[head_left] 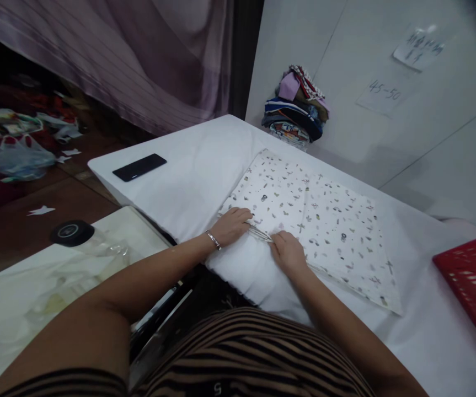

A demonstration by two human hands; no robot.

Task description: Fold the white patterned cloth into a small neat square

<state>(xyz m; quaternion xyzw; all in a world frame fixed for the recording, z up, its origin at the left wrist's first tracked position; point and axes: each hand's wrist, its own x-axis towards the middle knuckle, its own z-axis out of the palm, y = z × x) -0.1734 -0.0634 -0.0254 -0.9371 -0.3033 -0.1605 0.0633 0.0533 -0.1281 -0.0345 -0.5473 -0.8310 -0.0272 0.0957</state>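
Observation:
A white fabric piece (324,215) with small printed motifs lies folded in layers on the white-covered table. At its near edge, my left hand (233,225) grips the stacked layers, with the fingers resting over the top. A bracelet circles that wrist. My right hand (289,251) pinches the same near edge a little to the right. Between the hands the layered edges of the fabric show slightly raised. My right thumb and fingertips are partly hidden by the cloth.
A black phone (139,167) lies at the table's far left. Folded clothes (293,107) are piled by the wall. A red plastic basket (475,275) stands at right. On a lower surface at left lies a clear bottle with a black lid (72,232).

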